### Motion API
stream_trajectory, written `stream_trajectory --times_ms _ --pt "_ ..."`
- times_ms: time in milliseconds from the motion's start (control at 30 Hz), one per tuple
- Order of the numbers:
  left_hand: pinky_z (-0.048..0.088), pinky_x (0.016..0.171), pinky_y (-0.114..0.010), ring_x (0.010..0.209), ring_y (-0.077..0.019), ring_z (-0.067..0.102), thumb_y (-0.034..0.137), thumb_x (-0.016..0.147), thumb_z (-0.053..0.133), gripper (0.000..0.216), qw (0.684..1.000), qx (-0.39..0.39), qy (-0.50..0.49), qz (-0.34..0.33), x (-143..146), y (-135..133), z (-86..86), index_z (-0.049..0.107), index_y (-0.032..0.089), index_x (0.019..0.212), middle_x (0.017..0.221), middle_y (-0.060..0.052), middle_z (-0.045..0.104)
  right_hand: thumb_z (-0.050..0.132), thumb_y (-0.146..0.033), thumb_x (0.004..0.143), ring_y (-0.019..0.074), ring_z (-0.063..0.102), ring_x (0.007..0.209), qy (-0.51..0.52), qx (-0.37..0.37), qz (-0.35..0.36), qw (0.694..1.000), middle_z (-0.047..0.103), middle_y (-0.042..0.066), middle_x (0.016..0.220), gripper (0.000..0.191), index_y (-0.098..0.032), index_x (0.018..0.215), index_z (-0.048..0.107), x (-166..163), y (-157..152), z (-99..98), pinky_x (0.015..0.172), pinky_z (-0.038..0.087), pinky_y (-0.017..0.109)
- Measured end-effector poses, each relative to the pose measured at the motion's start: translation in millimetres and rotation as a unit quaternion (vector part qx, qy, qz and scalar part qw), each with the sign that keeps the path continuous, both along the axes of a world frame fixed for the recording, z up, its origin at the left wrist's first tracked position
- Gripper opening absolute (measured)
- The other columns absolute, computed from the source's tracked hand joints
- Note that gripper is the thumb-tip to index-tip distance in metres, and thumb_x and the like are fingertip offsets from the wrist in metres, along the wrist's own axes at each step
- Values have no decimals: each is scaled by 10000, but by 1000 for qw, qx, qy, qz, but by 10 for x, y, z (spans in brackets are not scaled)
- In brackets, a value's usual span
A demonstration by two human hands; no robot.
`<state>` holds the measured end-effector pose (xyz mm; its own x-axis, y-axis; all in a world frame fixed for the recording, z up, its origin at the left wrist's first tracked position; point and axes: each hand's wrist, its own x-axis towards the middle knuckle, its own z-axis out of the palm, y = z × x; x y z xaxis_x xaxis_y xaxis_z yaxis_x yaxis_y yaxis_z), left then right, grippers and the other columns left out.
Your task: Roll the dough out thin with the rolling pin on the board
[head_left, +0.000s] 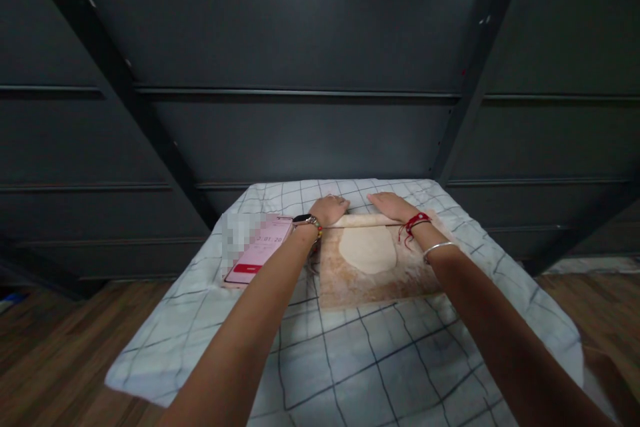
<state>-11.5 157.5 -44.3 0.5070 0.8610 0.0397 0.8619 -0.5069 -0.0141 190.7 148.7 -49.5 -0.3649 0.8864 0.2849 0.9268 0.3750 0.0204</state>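
Observation:
A pale wooden rolling pin (367,220) lies crosswise over the far edge of a flattened round of dough (369,251). My left hand (330,209) is closed over the pin's left end. Over its right end, my right hand (393,205) holds it under the palm, with the fingers together and pointing inward. Both hands partly hide the pin's ends. Beneath the dough is a brown, flour-dusted rectangular board (336,290). Its right side is partly hidden by my right forearm.
Left of the board lies a phone (263,250) with a lit pink screen showing a timer, partly blurred out. A white checked cloth (345,360) covers the table. Behind the table rises a dark metal-panelled wall (310,140); wooden flooring (65,340) shows at the sides.

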Motion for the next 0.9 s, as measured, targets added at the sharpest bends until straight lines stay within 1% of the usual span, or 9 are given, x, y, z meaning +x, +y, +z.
stream_trajectory --times_ms 67,167,233,333,467,567,633,767,900 --pt "382 927 -349 1111 -249 548 298 946 332 341 1000 12 3 6 8 -109 24 621 174 1076 1180 -109 632 533 -406 921 217 585 1022 -1 -31 8 999 590 74 1179 361 -152 1173 578 13 -50 76 881 485 418" --pt "404 893 -335 1102 -251 558 313 944 341 342 1000 26 10 11 25 -294 51 636 182 1056 1151 -98 647 352 -438 985 220 582 1051 -6 -66 16 998 649 94 1140 417 -160 1094 643 36 -187 142 929 432 387" --pt "427 849 -326 1082 -250 575 355 964 281 412 999 23 4 27 31 -436 64 647 188 1050 1113 -96 662 225 -453 1001 238 559 1104 -8 -82 12 997 656 97 1162 524 -182 1071 668 43 -328 144 948 403 382" --pt "453 788 -330 1031 -247 603 435 983 159 540 998 23 -26 46 21 -690 78 632 206 1104 1089 -93 664 149 -456 996 267 500 1186 -7 -78 6 997 623 91 1232 571 -204 1128 644 42 -610 104 957 383 432" --pt "443 852 -361 1053 -262 583 494 959 260 512 998 57 -34 -1 -31 -1085 70 531 190 1268 1191 -112 615 173 -438 992 274 411 1272 8 -33 8 999 523 75 1365 515 -214 1275 540 44 -1081 26 977 342 489" --pt "379 972 -366 1154 -256 522 455 939 354 498 997 69 -36 -26 -81 -1340 45 484 164 1322 1283 -121 561 229 -421 985 255 400 1281 17 -17 25 999 460 96 1422 495 -190 1359 455 67 -1397 -25 988 319 480" --pt "331 1027 -358 1217 -241 473 418 937 373 490 996 68 -40 -35 -105 -1448 35 461 160 1344 1321 -116 532 268 -408 976 252 409 1273 21 -10 33 999 438 109 1437 501 -172 1391 419 89 -1525 -49 1003 292 475" --pt "318 1039 -365 1235 -233 456 383 945 359 472 997 54 -40 -31 -102 -1491 44 438 174 1361 1329 -109 525 323 -383 955 253 440 1240 32 -9 36 999 469 104 1414 481 -179 1373 447 99 -1533 -78 997 276 457" --pt "372 971 -409 1157 -256 508 367 951 320 411 997 65 -30 2 -39 -1404 46 509 190 1270 1235 -106 575 381 -356 922 253 506 1153 43 -8 12 999 573 96 1307 419 -210 1286 529 47 -1381 -88 933 304 439"
